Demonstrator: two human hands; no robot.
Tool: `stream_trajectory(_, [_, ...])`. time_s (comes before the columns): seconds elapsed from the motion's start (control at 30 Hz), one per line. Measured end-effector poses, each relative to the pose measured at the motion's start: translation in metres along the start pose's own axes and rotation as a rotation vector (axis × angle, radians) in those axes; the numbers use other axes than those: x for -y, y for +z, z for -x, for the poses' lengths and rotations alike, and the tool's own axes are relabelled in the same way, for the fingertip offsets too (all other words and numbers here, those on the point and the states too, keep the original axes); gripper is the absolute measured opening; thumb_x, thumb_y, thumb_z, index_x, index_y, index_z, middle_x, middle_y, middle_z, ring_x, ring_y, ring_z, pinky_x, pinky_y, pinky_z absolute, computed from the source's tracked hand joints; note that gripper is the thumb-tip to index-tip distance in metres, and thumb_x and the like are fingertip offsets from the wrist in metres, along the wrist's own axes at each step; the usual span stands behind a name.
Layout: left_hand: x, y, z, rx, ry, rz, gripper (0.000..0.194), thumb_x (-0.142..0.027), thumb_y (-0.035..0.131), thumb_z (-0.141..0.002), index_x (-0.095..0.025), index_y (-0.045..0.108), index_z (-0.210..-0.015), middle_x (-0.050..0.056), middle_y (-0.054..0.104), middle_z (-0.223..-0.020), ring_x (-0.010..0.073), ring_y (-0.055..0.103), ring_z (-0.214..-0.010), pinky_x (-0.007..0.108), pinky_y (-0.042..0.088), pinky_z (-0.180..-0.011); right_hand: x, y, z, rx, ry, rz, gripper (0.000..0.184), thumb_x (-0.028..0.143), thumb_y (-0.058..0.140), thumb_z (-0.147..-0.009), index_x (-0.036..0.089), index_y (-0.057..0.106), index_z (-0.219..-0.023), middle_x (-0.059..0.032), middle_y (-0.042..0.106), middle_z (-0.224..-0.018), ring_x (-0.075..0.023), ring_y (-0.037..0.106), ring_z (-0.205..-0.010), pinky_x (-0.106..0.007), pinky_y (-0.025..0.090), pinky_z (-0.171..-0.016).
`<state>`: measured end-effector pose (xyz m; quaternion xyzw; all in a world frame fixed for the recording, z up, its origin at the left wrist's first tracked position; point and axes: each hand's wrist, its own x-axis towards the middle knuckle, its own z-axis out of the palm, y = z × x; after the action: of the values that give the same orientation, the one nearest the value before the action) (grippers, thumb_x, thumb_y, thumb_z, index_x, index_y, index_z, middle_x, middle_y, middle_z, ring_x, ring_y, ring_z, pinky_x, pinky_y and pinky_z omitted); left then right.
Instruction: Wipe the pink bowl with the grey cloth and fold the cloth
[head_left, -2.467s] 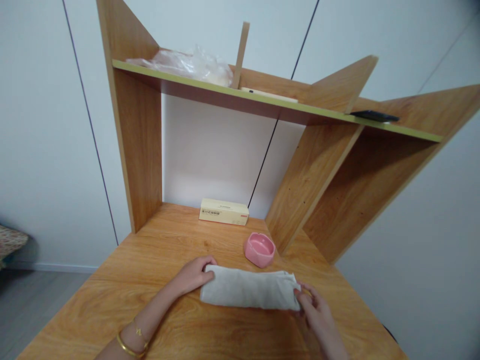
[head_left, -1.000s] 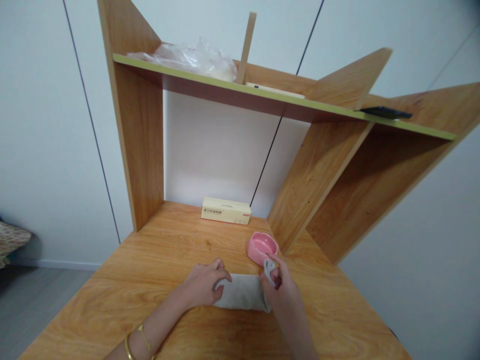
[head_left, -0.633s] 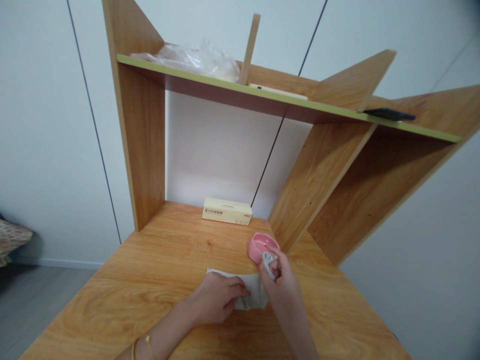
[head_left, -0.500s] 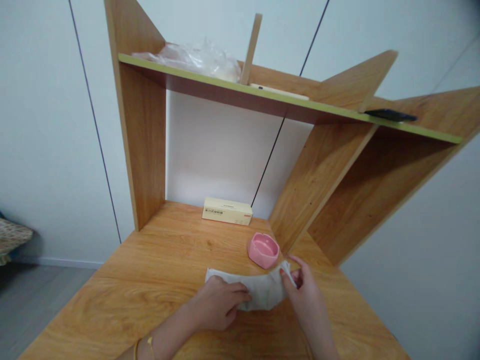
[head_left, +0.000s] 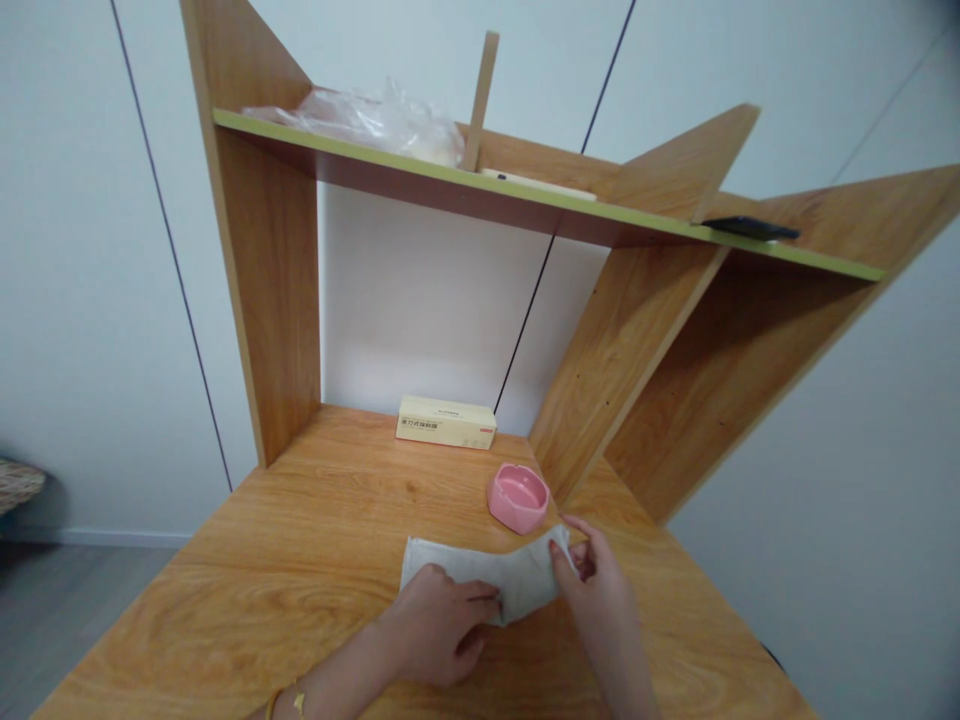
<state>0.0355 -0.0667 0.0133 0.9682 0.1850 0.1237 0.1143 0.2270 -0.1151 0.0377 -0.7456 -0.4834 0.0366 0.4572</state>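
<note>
A folded pale grey cloth [head_left: 525,578] lies across the front of the wooden desk, its right end lifted off the surface. My right hand [head_left: 596,590] pinches that raised end between thumb and fingers. Over the cloth's left and middle part rests my left hand [head_left: 444,625], its fingers curled and closed on the fabric near the lower edge; it hides part of the cloth. Just beyond the right end stands a pink, faceted ashtray-like bowl [head_left: 517,498], apart from both hands.
A cream-coloured long box [head_left: 445,423] sits at the back of the wooden desk [head_left: 330,520]. Above runs a shelf [head_left: 420,170] bearing a clear plastic bag [head_left: 382,125], a flat white item [head_left: 536,184] and a flat black object [head_left: 750,228]. Upright wooden panels flank the desk.
My left hand has shifted slightly down along the cloth, and the cloth's middle now shows a sharper bend beside the fingers. My right hand keeps its pinch. The whole view has shifted slightly.
</note>
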Motion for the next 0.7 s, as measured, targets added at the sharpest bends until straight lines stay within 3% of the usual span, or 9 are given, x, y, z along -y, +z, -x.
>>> stream_trajectory(0.1, [0.004, -0.003, 0.000, -0.054, -0.006, 0.054, 0.028, -0.024, 0.047, -0.074, -0.028, 0.055, -0.101, -0.001, 0.059, -0.107, 0.0187, 0.060, -0.080, 0.028, 0.043, -0.067, 0.032, 0.016, 0.004, 0.043, -0.078, 0.027, 0.033, 0.034, 0.043, -0.074, 0.019, 0.054, -0.102, 0.0025, 0.051, -0.061, -0.0155, 0.051, -0.054, -0.025, 0.038, -0.052])
stream_trajectory(0.17, [0.014, -0.006, 0.002, -0.174, -0.070, 0.114, 0.023, -0.019, 0.046, -0.072, -0.025, 0.056, -0.092, 0.001, 0.061, -0.098, 0.0173, 0.059, -0.076, 0.026, 0.042, -0.065, 0.050, 0.029, 0.008, 0.053, -0.113, 0.087, 0.031, 0.030, 0.042, -0.074, 0.021, 0.055, -0.100, 0.0017, 0.055, -0.063, -0.0154, 0.053, -0.056, -0.025, 0.038, -0.053])
stream_trajectory(0.3, [0.049, -0.011, 0.006, -0.625, -0.353, 0.326, 0.017, -0.020, 0.037, -0.076, -0.019, 0.053, -0.072, 0.004, 0.059, -0.075, 0.0173, 0.056, -0.072, 0.026, 0.042, -0.066, 0.072, 0.052, 0.018, 0.052, -0.217, 0.184, 0.030, 0.023, 0.043, -0.074, 0.021, 0.056, -0.101, -0.0029, 0.064, -0.077, -0.0178, 0.058, -0.068, -0.026, 0.038, -0.059])
stream_trajectory(0.37, [0.067, -0.011, 0.009, -0.779, -0.473, 0.465, 0.017, -0.024, 0.037, -0.076, -0.019, 0.051, -0.068, 0.003, 0.058, -0.070, 0.0174, 0.055, -0.070, 0.027, 0.042, -0.066, 0.079, 0.063, 0.024, 0.093, -0.276, 0.207, 0.029, 0.019, 0.044, -0.074, 0.021, 0.056, -0.100, -0.0047, 0.066, -0.084, -0.0194, 0.059, -0.076, -0.028, 0.037, -0.066])
stream_trajectory(0.5, [0.087, -0.009, 0.011, -0.849, -0.538, 0.490, 0.019, -0.025, 0.033, -0.075, -0.019, 0.048, -0.065, 0.002, 0.055, -0.066, 0.0181, 0.054, -0.068, 0.029, 0.042, -0.065, 0.087, 0.089, 0.043, 0.244, -0.289, 0.195, 0.029, 0.014, 0.047, -0.073, 0.021, 0.054, -0.100, -0.0039, 0.066, -0.093, -0.0209, 0.060, -0.080, -0.033, 0.034, -0.073])
stream_trajectory(0.6, [0.088, -0.008, 0.010, -0.853, -0.553, 0.482, 0.020, -0.026, 0.033, -0.075, -0.019, 0.048, -0.064, 0.003, 0.055, -0.067, 0.0185, 0.054, -0.069, 0.029, 0.042, -0.067, 0.088, 0.104, 0.058, 0.322, -0.275, 0.158, 0.033, 0.014, 0.053, -0.069, 0.020, 0.053, -0.102, -0.0047, 0.066, -0.093, -0.0225, 0.060, -0.084, -0.032, 0.034, -0.071])
stream_trajectory(0.7, [0.082, -0.008, 0.010, -0.817, -0.545, 0.472, 0.019, -0.024, 0.033, -0.075, -0.019, 0.049, -0.065, 0.002, 0.055, -0.067, 0.0176, 0.054, -0.068, 0.028, 0.042, -0.065, 0.082, 0.105, 0.063, 0.349, -0.271, 0.077, 0.033, 0.021, 0.055, -0.071, 0.020, 0.053, -0.104, -0.0027, 0.066, -0.081, -0.0202, 0.060, -0.075, -0.030, 0.036, -0.069])
